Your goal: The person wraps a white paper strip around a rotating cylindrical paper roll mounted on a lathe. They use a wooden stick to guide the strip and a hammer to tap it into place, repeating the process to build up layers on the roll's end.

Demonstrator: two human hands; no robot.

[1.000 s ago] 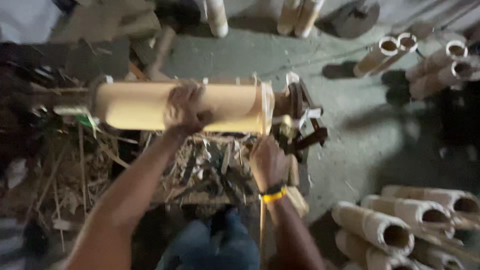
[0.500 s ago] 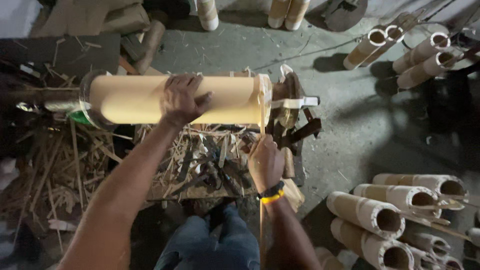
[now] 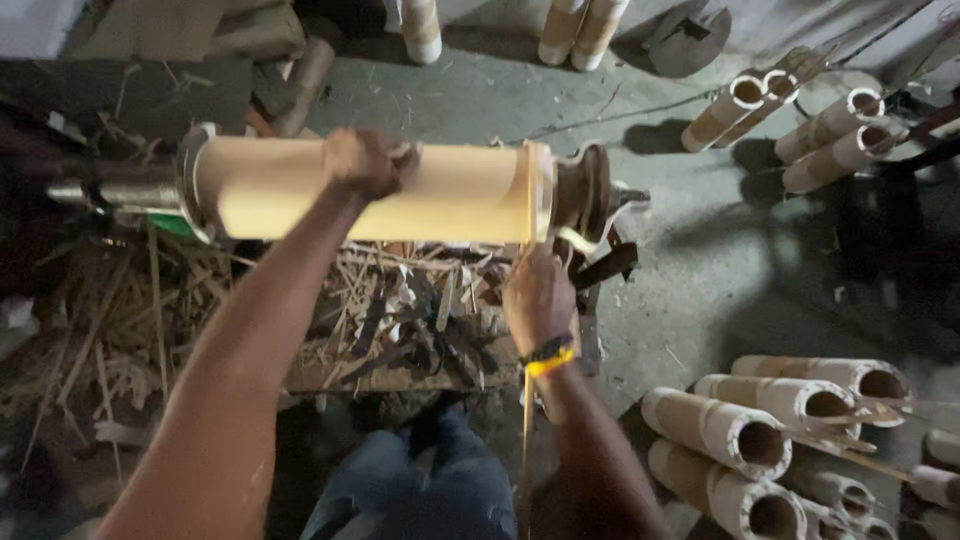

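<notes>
On the lathe, one smooth pale bamboo tube (image 3: 380,192) is being gripped from above by the left hand (image 3: 368,160) — fingers curled over it. A thin strip (image 3: 526,440) is being pinched by the right hand (image 3: 537,298) — two hollow bamboo piles lying nearby.

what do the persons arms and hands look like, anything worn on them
Both arms are bare, with no sleeves in view and no gloves on either hand. The left hand shows no ring, watch or band. The right hand has two bands side by side at the wrist: a dark wristband nearer the hand and a bright yellow band just behind it.
</notes>
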